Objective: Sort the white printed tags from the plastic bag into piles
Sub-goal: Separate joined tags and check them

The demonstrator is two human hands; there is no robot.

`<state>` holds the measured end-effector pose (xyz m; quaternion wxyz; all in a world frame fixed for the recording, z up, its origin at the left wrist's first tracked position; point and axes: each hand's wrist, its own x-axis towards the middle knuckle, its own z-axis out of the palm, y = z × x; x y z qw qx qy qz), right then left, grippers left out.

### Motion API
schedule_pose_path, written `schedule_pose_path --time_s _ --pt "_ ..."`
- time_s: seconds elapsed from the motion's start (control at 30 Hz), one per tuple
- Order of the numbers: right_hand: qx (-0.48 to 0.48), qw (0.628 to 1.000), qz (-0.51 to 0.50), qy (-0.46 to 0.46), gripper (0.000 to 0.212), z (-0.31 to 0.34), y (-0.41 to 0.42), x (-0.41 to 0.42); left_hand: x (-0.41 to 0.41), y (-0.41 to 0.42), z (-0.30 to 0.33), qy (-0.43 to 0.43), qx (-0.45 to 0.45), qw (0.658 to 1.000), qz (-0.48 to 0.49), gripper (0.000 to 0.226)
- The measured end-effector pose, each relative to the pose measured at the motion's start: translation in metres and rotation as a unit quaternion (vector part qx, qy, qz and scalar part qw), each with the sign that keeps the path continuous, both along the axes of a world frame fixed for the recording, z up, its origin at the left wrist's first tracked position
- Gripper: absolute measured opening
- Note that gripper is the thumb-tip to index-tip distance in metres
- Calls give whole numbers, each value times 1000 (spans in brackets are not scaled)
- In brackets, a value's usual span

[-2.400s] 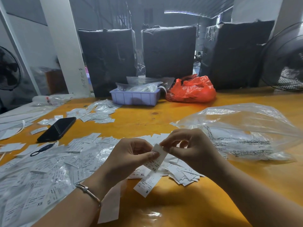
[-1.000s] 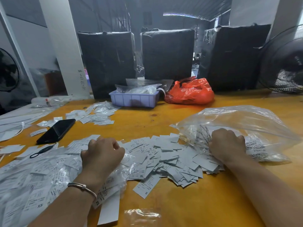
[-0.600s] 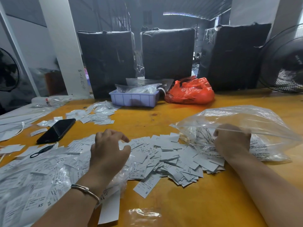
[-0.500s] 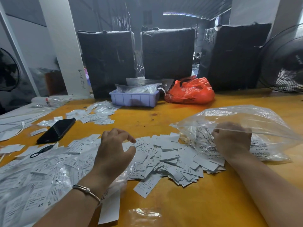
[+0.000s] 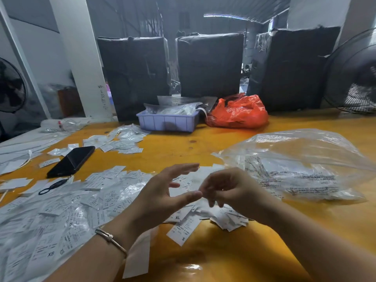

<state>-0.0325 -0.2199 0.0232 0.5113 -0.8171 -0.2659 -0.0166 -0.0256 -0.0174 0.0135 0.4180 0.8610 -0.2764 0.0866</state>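
Two hands hovered over the near middle of the desk (image 5: 203,261). My left hand (image 5: 162,198) was spread, fingers straight, holding nothing. My right hand (image 5: 230,190) had its fingers curled downward, blurred; I could not tell whether it pinched a tag. Beneath them lay the white printed tags (image 5: 184,227), one marked S, one XL, with a wider heap (image 5: 50,216) running to the left edge. Just right of my hands lay the plastic bag (image 5: 301,165), more tags showing inside. Further left sat a black phone (image 5: 71,161). Toward the far edge stood a lilac tray (image 5: 166,123) and, beside it, an orange bag (image 5: 240,112).
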Motion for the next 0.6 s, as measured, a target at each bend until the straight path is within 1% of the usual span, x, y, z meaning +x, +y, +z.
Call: schedule_pose_path --time_s 0.03,0.1,0.13,0.2,0.23,0.3,0.33,0.4,0.47,0.6 --pt "6 1000 8 -2 7 -2 1 0 -1 -1 1 4 -2 1000 -8 56" --pt "32 999 0 -10 10 -5 3 2 -3 -2 3 0 -10 1000 -14 37" --pt "48 999 -10 -13 9 -5 2 3 -4 -2 4 -4 -17 1000 -10 28" --pt "50 997 -46 -27 7 -6 -3 7 -3 -1 3 -9 -37 999 17 19" --pt "22 996 -78 -46 10 -7 -7 10 -2 0 2 -8 -46 998 37 16" --pt "-99 980 -141 -99 17 -10 -15 15 0 2 0 -7 -55 995 82 10" --pt "-161 968 -153 -114 20 -12 -18 16 1 3 -1 -8 -56 993 104 8" --pt "-237 954 -144 -116 22 -15 -20 17 3 6 -3 -12 -59 988 140 9" --pt "-270 946 -133 -122 19 -17 -19 18 5 8 -3 -14 -70 985 157 12" --pt "-280 935 -132 -172 9 -14 -18 18 5 7 -3 -17 -83 982 168 17"
